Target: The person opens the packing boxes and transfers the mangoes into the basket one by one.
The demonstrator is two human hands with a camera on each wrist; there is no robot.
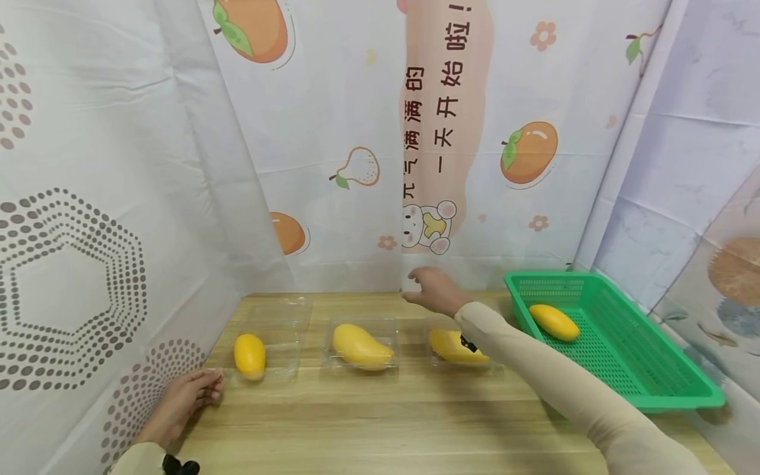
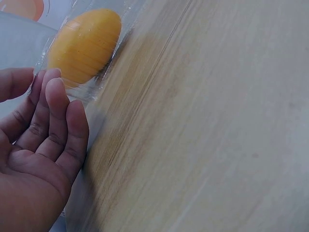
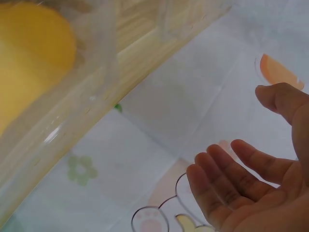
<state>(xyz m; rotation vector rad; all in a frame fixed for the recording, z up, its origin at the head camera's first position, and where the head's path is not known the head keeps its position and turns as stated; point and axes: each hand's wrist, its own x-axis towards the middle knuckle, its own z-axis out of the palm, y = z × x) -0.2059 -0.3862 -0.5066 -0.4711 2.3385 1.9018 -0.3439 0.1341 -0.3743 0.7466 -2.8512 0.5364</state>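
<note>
And there's the writing, right up on the white cloth at the back, where two lines of dark reddish-brown Chinese characters climb from bottom to top along a peach band! The left-hand line comes in first with 元气满满的, and here's the right-hand line beside it, 一天开始啦, capped by an exclamation mark at the very top. Read together, they announce that a day full of energy is beginning!

Clear trays, green basket on table
</note>
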